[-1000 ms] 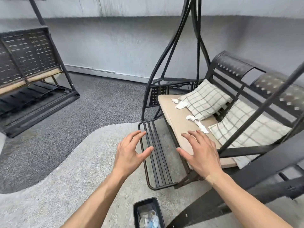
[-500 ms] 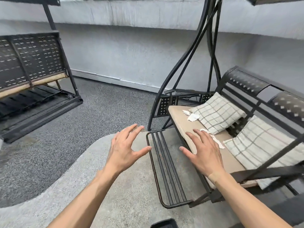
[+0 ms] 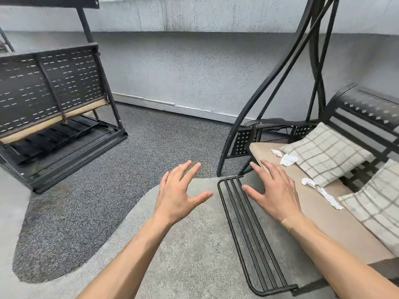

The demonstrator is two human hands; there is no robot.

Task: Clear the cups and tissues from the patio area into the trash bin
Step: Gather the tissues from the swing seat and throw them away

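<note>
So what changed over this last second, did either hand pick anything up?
No. The view swung up and left: the trash bin seen earlier at the bottom edge is now out of frame, and the swing seat sits further right. Both the left hand and right hand stay open and empty, hovering. The tissues still lie untouched on the cushion beside the checked pillows.

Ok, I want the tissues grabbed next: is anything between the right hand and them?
Nothing visible. The right hand hovers open over the seat cushion edge; the tissues lie uncovered on it beside the checked pillow.
</note>
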